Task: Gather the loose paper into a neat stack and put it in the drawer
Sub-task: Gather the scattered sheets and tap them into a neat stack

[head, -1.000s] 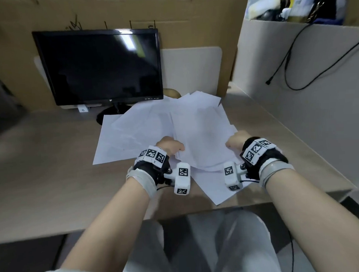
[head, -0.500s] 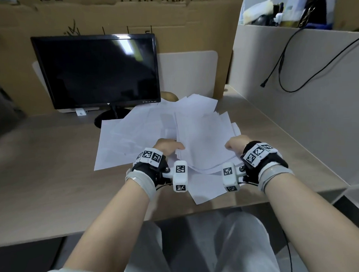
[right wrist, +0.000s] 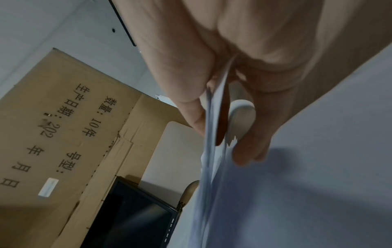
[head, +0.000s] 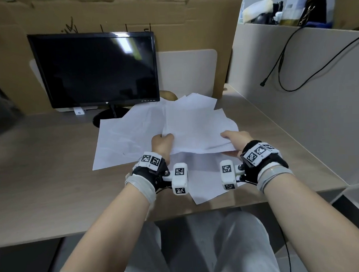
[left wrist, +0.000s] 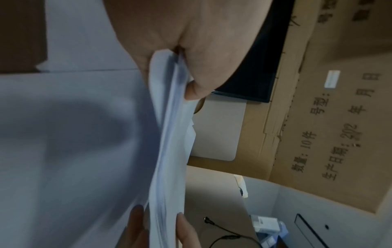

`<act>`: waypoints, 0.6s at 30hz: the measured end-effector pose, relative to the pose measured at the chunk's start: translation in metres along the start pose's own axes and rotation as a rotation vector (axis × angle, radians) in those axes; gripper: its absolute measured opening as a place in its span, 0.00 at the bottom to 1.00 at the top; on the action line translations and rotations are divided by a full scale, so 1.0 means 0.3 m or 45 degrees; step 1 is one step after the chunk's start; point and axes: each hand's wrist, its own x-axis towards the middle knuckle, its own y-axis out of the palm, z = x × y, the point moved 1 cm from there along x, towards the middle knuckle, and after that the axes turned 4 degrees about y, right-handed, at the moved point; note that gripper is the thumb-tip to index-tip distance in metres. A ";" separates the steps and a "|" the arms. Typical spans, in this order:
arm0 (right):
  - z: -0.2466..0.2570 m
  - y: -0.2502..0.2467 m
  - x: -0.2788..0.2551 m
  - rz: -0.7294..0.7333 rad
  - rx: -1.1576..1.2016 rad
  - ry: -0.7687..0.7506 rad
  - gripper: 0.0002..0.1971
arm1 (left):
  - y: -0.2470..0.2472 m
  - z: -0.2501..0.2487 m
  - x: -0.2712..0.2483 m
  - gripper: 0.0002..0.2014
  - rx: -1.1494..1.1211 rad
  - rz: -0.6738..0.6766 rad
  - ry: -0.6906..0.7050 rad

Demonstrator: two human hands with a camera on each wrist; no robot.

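A bundle of white paper sheets (head: 194,127) is lifted a little off the desk, held at both near corners. My left hand (head: 161,143) pinches its left edge, thumb on top; the left wrist view shows the sheet edges (left wrist: 169,134) squeezed between thumb and fingers. My right hand (head: 233,140) pinches the right edge; the right wrist view shows the paper (right wrist: 214,134) clamped there. More loose sheets (head: 121,142) lie flat on the desk to the left, and one sheet (head: 205,186) lies under my wrists. No drawer is in view.
A black monitor (head: 95,69) stands at the back left of the beige desk (head: 42,172), cardboard behind it. A grey partition (head: 296,89) with a hanging black cable (head: 278,55) walls off the right side. The desk's front edge is just below my wrists.
Both hands have drawn the top sheets together and raised them off the desk; the bundle is narrower and tilted up compared with the spread pile a second ago.
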 end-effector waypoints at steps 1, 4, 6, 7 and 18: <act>-0.003 0.002 -0.008 0.025 0.025 0.020 0.11 | 0.005 -0.004 -0.010 0.07 -0.058 0.016 0.025; -0.007 0.009 -0.017 0.025 0.214 0.056 0.06 | 0.009 -0.015 -0.035 0.12 -0.262 0.056 0.068; -0.001 0.013 -0.013 0.006 0.288 0.048 0.03 | 0.000 -0.010 -0.037 0.14 -0.404 0.049 0.014; 0.002 0.019 -0.013 0.007 0.316 0.032 0.04 | -0.001 -0.005 -0.035 0.13 -0.441 0.053 -0.010; -0.025 0.175 -0.018 0.224 0.004 0.061 0.03 | 0.061 0.036 -0.071 0.17 -0.199 0.274 0.056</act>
